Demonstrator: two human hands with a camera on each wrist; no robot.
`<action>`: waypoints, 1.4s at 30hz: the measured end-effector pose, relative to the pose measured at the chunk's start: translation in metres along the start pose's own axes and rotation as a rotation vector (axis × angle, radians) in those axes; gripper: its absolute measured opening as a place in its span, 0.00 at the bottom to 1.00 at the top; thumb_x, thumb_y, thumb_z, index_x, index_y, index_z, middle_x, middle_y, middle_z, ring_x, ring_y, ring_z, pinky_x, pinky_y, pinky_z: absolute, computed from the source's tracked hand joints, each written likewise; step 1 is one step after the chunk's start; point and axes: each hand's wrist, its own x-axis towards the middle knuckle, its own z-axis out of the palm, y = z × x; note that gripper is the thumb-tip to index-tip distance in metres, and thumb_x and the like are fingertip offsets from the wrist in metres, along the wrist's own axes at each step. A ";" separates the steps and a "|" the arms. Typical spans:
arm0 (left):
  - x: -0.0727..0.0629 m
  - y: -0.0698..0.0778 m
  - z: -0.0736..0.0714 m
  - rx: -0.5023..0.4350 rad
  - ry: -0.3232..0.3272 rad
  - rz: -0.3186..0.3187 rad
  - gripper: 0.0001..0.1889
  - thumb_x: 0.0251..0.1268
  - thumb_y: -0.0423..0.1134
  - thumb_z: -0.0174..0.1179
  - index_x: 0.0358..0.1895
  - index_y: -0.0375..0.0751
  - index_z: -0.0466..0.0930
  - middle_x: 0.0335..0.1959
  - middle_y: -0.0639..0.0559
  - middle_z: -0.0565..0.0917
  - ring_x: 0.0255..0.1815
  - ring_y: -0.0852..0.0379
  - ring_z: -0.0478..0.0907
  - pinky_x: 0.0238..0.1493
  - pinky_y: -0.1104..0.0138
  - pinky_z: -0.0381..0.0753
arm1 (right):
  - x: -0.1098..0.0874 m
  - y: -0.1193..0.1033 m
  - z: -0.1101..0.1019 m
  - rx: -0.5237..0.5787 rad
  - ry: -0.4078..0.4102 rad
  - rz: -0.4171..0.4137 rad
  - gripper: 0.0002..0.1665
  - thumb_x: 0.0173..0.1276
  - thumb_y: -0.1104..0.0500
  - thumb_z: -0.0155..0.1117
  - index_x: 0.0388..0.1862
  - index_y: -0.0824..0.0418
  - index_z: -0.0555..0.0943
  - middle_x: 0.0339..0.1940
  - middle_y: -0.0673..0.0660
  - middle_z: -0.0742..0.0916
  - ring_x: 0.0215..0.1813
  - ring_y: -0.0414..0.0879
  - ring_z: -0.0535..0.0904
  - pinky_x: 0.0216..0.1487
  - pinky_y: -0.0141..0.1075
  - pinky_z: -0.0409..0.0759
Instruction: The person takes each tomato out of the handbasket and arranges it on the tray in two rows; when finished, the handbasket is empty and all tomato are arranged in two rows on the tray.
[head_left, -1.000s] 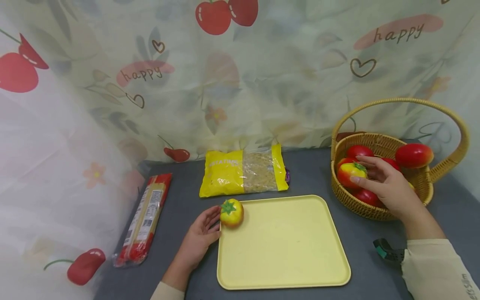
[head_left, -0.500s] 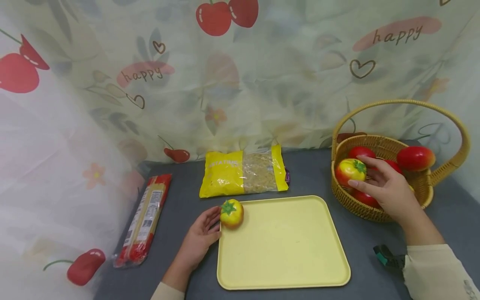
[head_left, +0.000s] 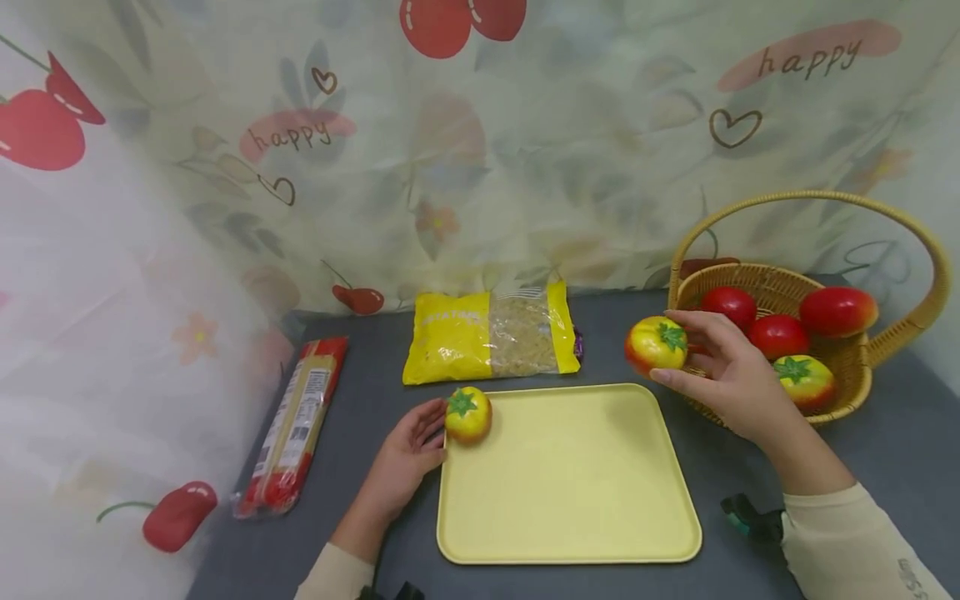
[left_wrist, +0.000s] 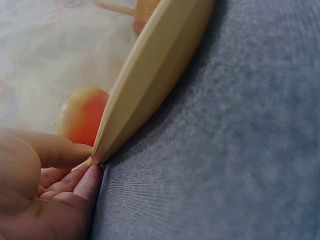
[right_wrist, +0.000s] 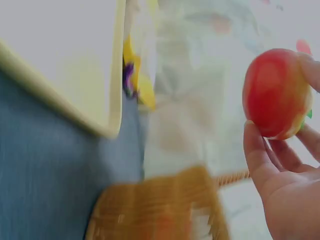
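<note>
A yellow-red tomato [head_left: 656, 344] with a green star-shaped top is held between the thumb and fingers of my right hand [head_left: 723, 375]. In the right wrist view this tomato [right_wrist: 275, 94] shows its red underside, raised above the table. The wicker basket [head_left: 855, 404] is just right of that hand; inside are several red fruits [head_left: 780, 337] and another yellow-red tomato [head_left: 805, 382]. My left hand [head_left: 405, 454] pinches the left rim of the pale yellow tray [head_left: 570, 483], thumb and fingertips meeting at its edge [left_wrist: 135, 95]. Beside those fingers, a tomato [head_left: 468, 415] sits in the tray's far left corner.
Behind the tray lies a yellow bag [head_left: 450, 337] with a clear window, something purple peeking out at its right end. A red-and-clear pack of noodles [head_left: 292, 425] lies at the left. A printed curtain [head_left: 510, 192] hangs along the back. The basket's tall handle [head_left: 813, 196] arches upward.
My right hand has lifted the tomato out of the basket and carried it left, toward the tray's far right corner. The left hand stays at the tray's rim. The head view has shifted slightly.
</note>
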 end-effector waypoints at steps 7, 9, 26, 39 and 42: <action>0.011 0.000 -0.001 -0.001 0.007 -0.016 0.40 0.66 0.13 0.60 0.82 0.31 0.64 0.80 0.36 0.70 0.80 0.40 0.67 0.75 0.55 0.71 | 0.010 -0.021 0.033 0.017 -0.097 -0.061 0.41 0.66 0.70 0.81 0.76 0.65 0.75 0.67 0.57 0.78 0.63 0.49 0.78 0.61 0.26 0.80; 0.014 0.000 -0.002 -0.005 0.006 -0.015 0.40 0.66 0.13 0.60 0.83 0.31 0.64 0.80 0.36 0.70 0.80 0.40 0.67 0.76 0.53 0.71 | 0.013 -0.024 0.043 0.027 -0.121 -0.067 0.40 0.66 0.69 0.82 0.75 0.65 0.76 0.67 0.58 0.78 0.63 0.51 0.78 0.61 0.27 0.80; 0.015 -0.003 -0.005 -0.027 -0.011 -0.005 0.38 0.70 0.16 0.62 0.83 0.32 0.64 0.79 0.37 0.71 0.79 0.41 0.68 0.75 0.55 0.72 | 0.033 -0.015 0.120 0.037 -0.293 -0.009 0.44 0.64 0.61 0.87 0.75 0.65 0.76 0.66 0.59 0.78 0.61 0.55 0.82 0.60 0.44 0.87; 0.013 -0.006 -0.004 0.001 -0.005 -0.005 0.37 0.70 0.17 0.62 0.82 0.32 0.65 0.79 0.37 0.71 0.79 0.40 0.69 0.75 0.54 0.73 | 0.039 0.003 0.148 -0.065 -0.450 0.057 0.44 0.67 0.59 0.85 0.78 0.65 0.76 0.72 0.61 0.78 0.66 0.57 0.78 0.61 0.47 0.85; 0.013 -0.004 -0.004 0.013 0.004 -0.010 0.37 0.70 0.18 0.63 0.82 0.33 0.66 0.79 0.38 0.72 0.79 0.41 0.69 0.75 0.54 0.73 | 0.040 0.005 0.152 -0.056 -0.474 0.058 0.43 0.67 0.59 0.85 0.77 0.64 0.76 0.72 0.61 0.78 0.66 0.56 0.77 0.60 0.47 0.85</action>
